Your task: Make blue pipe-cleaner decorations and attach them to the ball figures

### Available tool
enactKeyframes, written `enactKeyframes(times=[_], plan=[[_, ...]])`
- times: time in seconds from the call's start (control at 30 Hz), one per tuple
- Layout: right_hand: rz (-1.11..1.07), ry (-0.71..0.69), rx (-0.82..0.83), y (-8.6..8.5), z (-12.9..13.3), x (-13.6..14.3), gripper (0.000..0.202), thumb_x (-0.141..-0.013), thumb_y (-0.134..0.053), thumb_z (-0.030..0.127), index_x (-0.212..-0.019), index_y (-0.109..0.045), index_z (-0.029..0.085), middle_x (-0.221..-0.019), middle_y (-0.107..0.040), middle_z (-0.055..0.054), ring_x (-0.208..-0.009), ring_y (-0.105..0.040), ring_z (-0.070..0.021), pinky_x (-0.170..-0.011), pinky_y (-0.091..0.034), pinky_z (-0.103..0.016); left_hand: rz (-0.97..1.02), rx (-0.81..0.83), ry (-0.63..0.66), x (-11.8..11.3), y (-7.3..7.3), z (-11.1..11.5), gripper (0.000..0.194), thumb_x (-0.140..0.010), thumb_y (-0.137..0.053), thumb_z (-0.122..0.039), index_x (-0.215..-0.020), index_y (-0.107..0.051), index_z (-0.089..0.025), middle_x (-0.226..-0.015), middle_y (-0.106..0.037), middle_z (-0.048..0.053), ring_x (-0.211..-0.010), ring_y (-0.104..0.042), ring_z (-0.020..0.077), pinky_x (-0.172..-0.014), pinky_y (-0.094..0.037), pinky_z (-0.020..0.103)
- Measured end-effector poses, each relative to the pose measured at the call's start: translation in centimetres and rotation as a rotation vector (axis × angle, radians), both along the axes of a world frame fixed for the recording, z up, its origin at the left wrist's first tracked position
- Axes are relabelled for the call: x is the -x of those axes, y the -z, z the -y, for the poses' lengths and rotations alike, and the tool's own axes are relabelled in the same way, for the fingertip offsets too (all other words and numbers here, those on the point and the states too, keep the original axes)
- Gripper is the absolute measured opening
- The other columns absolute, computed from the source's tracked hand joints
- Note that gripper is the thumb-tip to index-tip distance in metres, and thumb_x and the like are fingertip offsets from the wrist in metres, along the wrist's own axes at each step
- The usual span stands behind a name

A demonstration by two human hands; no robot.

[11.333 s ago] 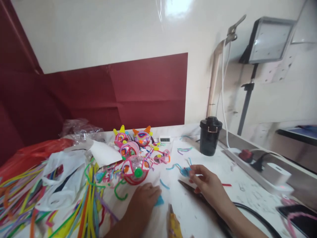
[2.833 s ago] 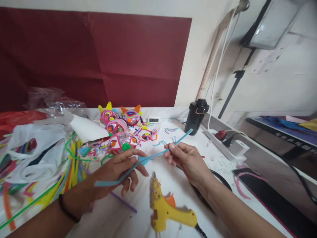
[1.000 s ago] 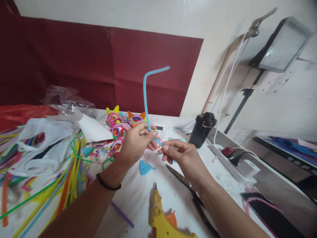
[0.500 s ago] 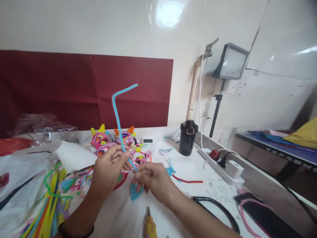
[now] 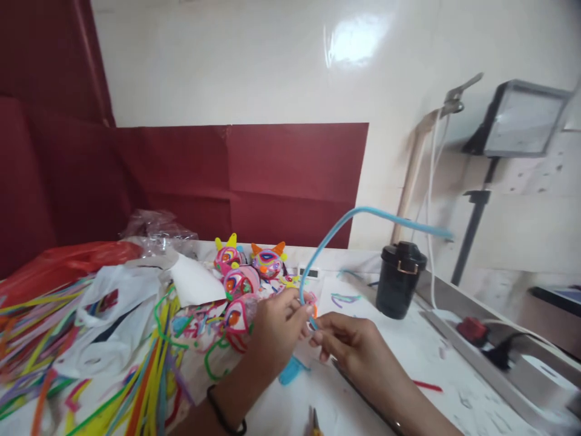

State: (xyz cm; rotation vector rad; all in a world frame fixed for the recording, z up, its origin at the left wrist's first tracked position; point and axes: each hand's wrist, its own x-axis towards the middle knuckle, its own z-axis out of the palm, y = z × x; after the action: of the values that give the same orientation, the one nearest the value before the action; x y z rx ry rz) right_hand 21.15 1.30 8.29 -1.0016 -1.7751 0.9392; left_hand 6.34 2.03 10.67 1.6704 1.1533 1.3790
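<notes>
A long blue pipe cleaner rises from between my hands and arcs over to the right, its far end blurred. My left hand pinches it near its lower part. Close beside, my right hand has thumb and fingers closed on its lower end. Below the hands, a flat blue shaped piece lies on the white table. At the bottom edge show the tips of yellow-handled pliers. Fingers partly hide the pipe cleaner's low end.
Several colourful decorated figures stand behind my left hand. Bundles of pipe cleaners and plastic bags cover the left side. To the right are a black cup, a red pipe cleaner and a power strip.
The view has turned left, so the scene sits further right. The blue pipe cleaner, upright with a sharp bend before, now curves in an arc to the right. Both hands still hold it.
</notes>
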Motion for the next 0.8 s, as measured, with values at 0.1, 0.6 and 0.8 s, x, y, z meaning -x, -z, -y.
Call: enactKeyframes(times=[0.1,0.6,0.8], plan=[[0.054,0.014,-0.020,-0.2,0.1,-0.3,0.018,-0.080,-0.057,0.033,-0.072,-0.064,0.019,-0.064,-0.064,-0.003,-0.057,-0.059,-0.0169,-0.053,-0.043,-0.026,0.015,-0.003,-0.003,0.1,0.1,0.0,0.011,-0.073,-0.057,-0.023,-0.079,-0.065,-0.018,-0.047,-0.055,-0.004,-0.043,-0.057,0.0127,-0.044,-0.044,0.021],[0.655,0.246,-0.970,-0.4,1.6,-0.4,0.018,-0.087,-0.045,0.015,-0.086,-0.063,0.015,-0.063,-0.063,-0.006,-0.053,-0.059,-0.0173,-0.050,-0.041,-0.028,0.186,0.093,0.082,-0.1,0.2,0.3,0.019,-0.075,-0.059,-0.025,-0.091,-0.060,-0.014,-0.045,-0.050,-0.006,-0.037,-0.051,0.0098,-0.038,-0.043,0.019],[0.609,0.269,-1.159,-0.7,2.1,-0.3,0.015,-0.088,-0.046,0.014,-0.090,-0.061,0.014,-0.063,-0.062,-0.004,-0.054,-0.057,-0.0144,-0.051,-0.041,-0.026,0.290,0.116,0.112,0.0,-0.2,0.8,0.026,-0.074,-0.059,-0.024,-0.096,-0.058,-0.011,-0.046,-0.050,-0.007,-0.035,-0.049,0.0075,-0.036,-0.043,0.018]])
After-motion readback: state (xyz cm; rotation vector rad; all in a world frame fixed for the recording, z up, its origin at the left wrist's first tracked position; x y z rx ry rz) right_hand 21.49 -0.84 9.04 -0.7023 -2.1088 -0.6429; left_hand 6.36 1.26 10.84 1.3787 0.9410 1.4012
